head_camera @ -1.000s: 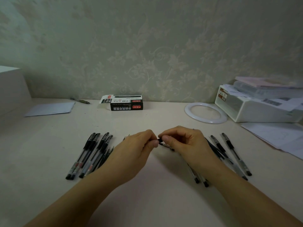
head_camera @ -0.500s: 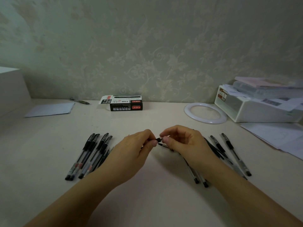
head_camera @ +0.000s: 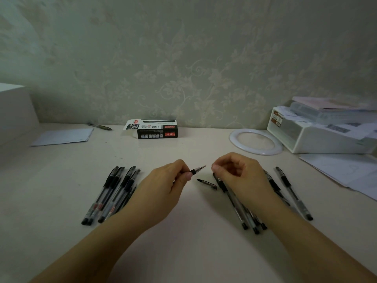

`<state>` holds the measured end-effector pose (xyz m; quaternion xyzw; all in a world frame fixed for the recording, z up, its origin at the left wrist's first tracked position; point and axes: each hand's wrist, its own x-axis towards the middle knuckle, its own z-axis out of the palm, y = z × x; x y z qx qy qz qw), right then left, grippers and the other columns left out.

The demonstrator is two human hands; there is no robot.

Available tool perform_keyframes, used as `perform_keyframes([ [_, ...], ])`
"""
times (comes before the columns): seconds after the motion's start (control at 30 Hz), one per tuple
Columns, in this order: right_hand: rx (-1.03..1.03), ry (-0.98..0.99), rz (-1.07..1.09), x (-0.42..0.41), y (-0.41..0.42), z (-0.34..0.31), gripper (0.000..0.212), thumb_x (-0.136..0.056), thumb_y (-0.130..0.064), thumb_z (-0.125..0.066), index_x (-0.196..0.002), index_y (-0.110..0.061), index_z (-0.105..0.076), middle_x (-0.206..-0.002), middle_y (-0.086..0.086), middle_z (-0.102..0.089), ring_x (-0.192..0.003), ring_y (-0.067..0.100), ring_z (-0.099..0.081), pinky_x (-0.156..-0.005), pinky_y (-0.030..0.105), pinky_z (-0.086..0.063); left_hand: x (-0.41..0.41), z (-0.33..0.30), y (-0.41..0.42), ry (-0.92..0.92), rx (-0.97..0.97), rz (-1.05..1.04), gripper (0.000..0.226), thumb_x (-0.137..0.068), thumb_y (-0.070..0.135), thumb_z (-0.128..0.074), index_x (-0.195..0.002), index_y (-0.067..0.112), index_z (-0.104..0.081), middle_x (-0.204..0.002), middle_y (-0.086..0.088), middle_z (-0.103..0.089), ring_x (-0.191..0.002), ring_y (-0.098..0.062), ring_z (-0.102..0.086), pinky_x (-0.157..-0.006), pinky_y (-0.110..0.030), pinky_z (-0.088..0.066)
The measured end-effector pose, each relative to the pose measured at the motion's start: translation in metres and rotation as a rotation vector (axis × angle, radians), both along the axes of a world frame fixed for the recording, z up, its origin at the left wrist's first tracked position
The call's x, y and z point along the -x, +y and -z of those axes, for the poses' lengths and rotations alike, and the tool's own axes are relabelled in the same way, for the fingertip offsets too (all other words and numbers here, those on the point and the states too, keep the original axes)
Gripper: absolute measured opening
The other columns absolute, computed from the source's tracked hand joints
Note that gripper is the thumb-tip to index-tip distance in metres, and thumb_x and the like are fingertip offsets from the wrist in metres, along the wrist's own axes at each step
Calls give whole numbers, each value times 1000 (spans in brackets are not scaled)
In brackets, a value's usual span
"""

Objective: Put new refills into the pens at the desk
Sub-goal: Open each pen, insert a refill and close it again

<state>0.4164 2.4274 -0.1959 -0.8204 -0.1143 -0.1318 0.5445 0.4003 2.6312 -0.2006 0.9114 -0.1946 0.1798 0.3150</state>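
My left hand (head_camera: 163,186) grips a pen (head_camera: 196,170) near its black grip, with the bare metal tip pointing right and up. My right hand (head_camera: 238,176) hovers a short gap to the right of that tip, fingers curled, thumb and forefinger pressed together; whether it pinches something small I cannot tell. A small dark tip piece (head_camera: 206,183) lies on the desk between the hands. Several pens (head_camera: 114,193) lie bunched at the left, and several more pens (head_camera: 285,190) lie at the right, partly hidden under my right wrist.
A black refill box (head_camera: 157,130) with its flap open stands at the back by the wall. A white ring (head_camera: 256,141), a white storage box (head_camera: 318,137) and loose papers (head_camera: 346,170) fill the right. A paper sheet (head_camera: 63,136) and a lone pen (head_camera: 100,126) lie back left.
The hands were joined at the pen's tip; they have drawn apart. The pen's metal tip now shows bare, and the right hand has pulled away to the right.
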Motion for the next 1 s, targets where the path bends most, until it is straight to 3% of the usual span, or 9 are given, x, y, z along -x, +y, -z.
perform_keyframes([
  [0.13, 468, -111, -83, 1, 3, 10, 9, -83, -36, -74, -80, -28, -71, -72, -13, -63, -68, 2, -55, -64, 13, -41, 0, 0, 0, 16, -22, -3, 17, -97, 36, -43, -90, 27, -56, -61, 12, -48, -61, 0, -48, -52, -21, -34],
  [0.2, 603, -145, -115, 1, 4, 14, 10, -83, -39, -73, -82, -29, -71, -75, -14, -58, -71, -1, -50, -67, 17, -39, 0, 0, 0, 15, -27, -5, 17, -97, 37, -43, -90, 28, -56, -62, 12, -49, -63, 0, -48, -52, -23, -35],
  [0.37, 649, -127, -129, 0, 7, 16, 13, -84, -42, -71, -88, -30, -72, -80, -12, -58, -73, -1, -48, -68, 21, -39, 0, 1, -1, 5, -54, -12, 17, -97, 38, -43, -90, 29, -56, -65, 14, -51, -68, 3, -49, -55, -27, -41],
  [0.47, 646, -117, -119, 1, 7, 16, 17, -84, -44, -71, -94, -30, -73, -83, -12, -60, -74, -1, -49, -70, 20, -40, 1, 1, -2, -6, -40, -3, 15, -97, 35, -46, -89, 27, -56, -62, 15, -49, -67, 5, -49, -52, -17, -31],
  [0.53, 503, -111, -77, 2, 9, 13, 18, -84, -45, -71, -95, -31, -74, -84, -13, -64, -74, 0, -54, -69, 15, -42, 1, -1, -3, -6, -2, 15, 13, -98, 32, -48, -88, 26, -55, -62, 17, -50, -65, 7, -50, -53, -13, -35],
  [0.67, -89, 113, -127, 7, 13, 4, 10, -87, -36, -70, -91, -30, -78, -83, -11, -76, -73, -1, -66, -64, 12, -50, 5, -4, -5, -31, 47, 66, 11, -97, 27, -51, -90, 21, -55, -67, 28, -53, -63, 7, -51, -56, -7, -36],
  [0.83, -335, 298, -157, 9, 16, 5, 10, -86, -29, -72, -91, -26, -79, -89, -1, -77, -74, 6, -67, -68, 18, -53, 5, -4, -7, -49, 38, 120, 12, -97, 30, -49, -94, 21, -55, -75, 35, -52, -64, 4, -50, -56, -8, -36],
  [1.0, -658, 324, -81, 2, 12, -2, 15, -100, -20, -54, -98, -10, -65, -94, 6, -77, -76, 13, -70, -68, 24, -55, 3, 0, -5, -47, 24, 74, 9, -96, 33, -50, -90, 27, -54, -67, 21, -52, -67, 6, -51, -61, -8, -38],
])
